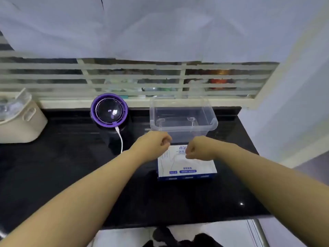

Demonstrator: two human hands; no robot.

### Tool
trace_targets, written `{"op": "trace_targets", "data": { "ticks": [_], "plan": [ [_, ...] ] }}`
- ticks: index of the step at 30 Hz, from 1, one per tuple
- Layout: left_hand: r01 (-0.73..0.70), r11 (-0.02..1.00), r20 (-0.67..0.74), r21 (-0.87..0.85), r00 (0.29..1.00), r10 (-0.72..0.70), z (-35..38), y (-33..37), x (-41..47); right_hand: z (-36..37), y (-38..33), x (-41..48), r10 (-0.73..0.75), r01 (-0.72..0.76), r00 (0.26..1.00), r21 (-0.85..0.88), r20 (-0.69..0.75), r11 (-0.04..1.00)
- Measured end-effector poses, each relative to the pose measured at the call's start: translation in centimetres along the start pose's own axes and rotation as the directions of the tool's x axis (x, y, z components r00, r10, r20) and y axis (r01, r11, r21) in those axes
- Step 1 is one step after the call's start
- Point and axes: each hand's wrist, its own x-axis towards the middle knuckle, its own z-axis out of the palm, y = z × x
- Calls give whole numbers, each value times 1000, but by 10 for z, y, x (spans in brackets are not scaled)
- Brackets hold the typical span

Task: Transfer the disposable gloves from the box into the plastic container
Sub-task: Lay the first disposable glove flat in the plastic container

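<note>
The fingers [166,140] of the left hand [153,145] and right hand [197,148] are curling inward over the far end of the cardboard box [187,168]. Whether they are pinching a thin glove, I cannot tell. The box is lying flat on the glossy black counter [71,166], just before the clear, rigid-walled plastic container [183,120], which is sitting empty, probably to keep each transfer short.
</note>
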Motion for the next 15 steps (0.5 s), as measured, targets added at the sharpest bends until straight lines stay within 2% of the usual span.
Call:
{"op": "trace_targets", "data": {
  "ticks": [5,9,15],
  "plan": [
    [-25,980,218,197,976,-18,37,-12,2,33,17,16,-21,8,995,-122,-101,992],
    [-1,970,315,243,946,-78,56,-21,3,43,23,23,-100,66,977,-179,-186,982],
    [-13,971,321,238,945,-66,62,-22,-1,53,19,28,-107,76,976,-164,-190,984]
  ]
}}
